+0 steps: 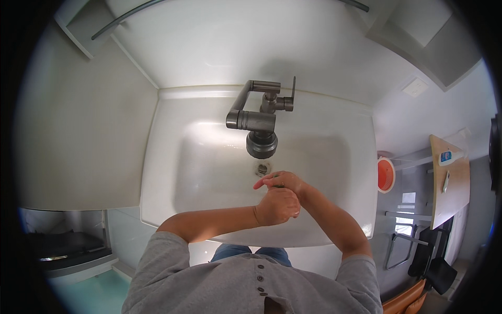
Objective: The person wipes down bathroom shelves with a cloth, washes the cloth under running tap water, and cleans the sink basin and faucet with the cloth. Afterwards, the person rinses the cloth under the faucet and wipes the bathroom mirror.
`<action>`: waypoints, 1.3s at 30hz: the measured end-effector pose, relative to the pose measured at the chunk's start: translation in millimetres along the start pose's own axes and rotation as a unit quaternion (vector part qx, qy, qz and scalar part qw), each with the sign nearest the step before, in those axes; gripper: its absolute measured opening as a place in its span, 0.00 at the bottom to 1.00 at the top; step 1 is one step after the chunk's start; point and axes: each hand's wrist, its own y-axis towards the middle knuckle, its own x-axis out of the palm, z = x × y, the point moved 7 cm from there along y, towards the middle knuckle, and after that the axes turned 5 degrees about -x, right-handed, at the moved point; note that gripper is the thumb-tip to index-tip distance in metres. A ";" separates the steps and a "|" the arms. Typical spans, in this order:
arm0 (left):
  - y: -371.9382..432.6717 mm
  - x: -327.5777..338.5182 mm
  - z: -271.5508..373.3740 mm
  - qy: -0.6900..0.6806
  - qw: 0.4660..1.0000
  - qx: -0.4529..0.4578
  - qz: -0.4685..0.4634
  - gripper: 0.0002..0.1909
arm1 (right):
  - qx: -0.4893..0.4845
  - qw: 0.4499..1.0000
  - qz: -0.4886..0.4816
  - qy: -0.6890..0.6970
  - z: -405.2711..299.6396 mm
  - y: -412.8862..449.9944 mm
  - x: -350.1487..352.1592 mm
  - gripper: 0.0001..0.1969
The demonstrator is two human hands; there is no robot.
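My left hand and my right hand meet over the front half of a white washbasin. The left hand's fingers are curled, with its back turned up. My right hand lies just beyond it, touching it, with fingers pointing left. A small dark green thing shows at the right hand; most of it is hidden, so I cannot tell what it is or which hand has it. Wet spots shine on the skin. Beyond the hands are the drain and a dark grey metal faucet; no stream of water is visible under its spout.
A faucet lever rises at the back. White wall panels enclose the left side. At right are an orange basket, a wooden table bearing a spray bottle, and a black chair.
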 end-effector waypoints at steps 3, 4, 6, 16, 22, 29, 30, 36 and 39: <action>-12.1 16.9 14.8 0.072 0.990 0.096 -0.071 0.03 | 0.012 0.995 -0.052 -0.079 7.0 0.7 8.1 0.09; -16.1 20.9 15.7 0.064 0.990 0.099 -0.082 0.03 | 0.015 0.992 -0.052 -0.118 12.9 2.4 7.6 0.09; -24.4 29.7 17.0 0.069 0.985 0.104 -0.115 0.03 | 0.030 0.986 -0.056 -0.152 17.4 0.9 11.8 0.09; -45.3 52.9 -2.2 0.074 0.973 0.085 -0.200 0.02 | 0.017 0.982 -0.014 -0.188 50.4 21.0 -12.5 0.10; -25.5 -29.2 -54.4 -0.092 0.951 -0.286 0.078 0.19 | -0.134 0.958 0.187 0.174 8.5 -5.7 -43.8 0.14; -92.1 -9.1 -112.4 -0.510 0.614 -0.575 0.179 0.18 | -0.335 0.926 0.132 -0.113 -33.2 -39.3 -12.2 0.37; -90.6 -10.5 -113.4 -0.510 0.616 -0.573 0.180 0.18 | -0.317 0.926 0.127 -0.163 -29.3 -40.0 -9.2 0.37; -72.8 -19.3 -91.5 -0.676 0.402 -0.581 0.209 0.27 | -0.246 0.955 0.131 -0.105 -13.0 -31.6 -2.2 0.25; -65.1 -23.3 -87.7 -0.678 0.514 -0.504 0.149 0.25 | -0.252 0.952 0.153 0.086 -7.6 -29.4 -16.7 0.20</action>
